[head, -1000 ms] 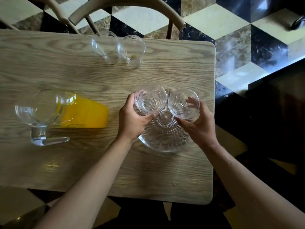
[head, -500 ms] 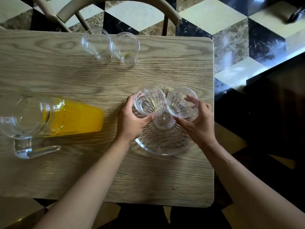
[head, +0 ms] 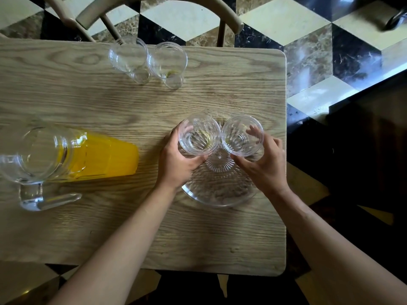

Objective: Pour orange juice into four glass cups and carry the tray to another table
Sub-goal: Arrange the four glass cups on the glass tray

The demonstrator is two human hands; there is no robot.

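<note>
A round ribbed clear glass tray (head: 220, 190) lies on the wooden table (head: 132, 102) near its right edge. Two empty glass cups stand side by side over its far half. My left hand (head: 178, 164) is wrapped around the left cup (head: 199, 134). My right hand (head: 264, 164) grips the right cup (head: 242, 135). Two more empty glass cups, one (head: 128, 58) beside the other (head: 168, 62), stand at the table's far edge. A glass pitcher (head: 72, 153) of orange juice stands at the left, its handle pointing toward me.
Curved wooden chair backs (head: 154, 5) sit just beyond the table's far edge. The floor (head: 308, 40) is a black, cream and brown cube pattern. A dark piece of furniture (head: 370, 150) stands to the right of the table.
Both hands stay on the two cups over the tray; the cups shifted slightly toward me and sit lower on the tray. The view has drifted a little.
</note>
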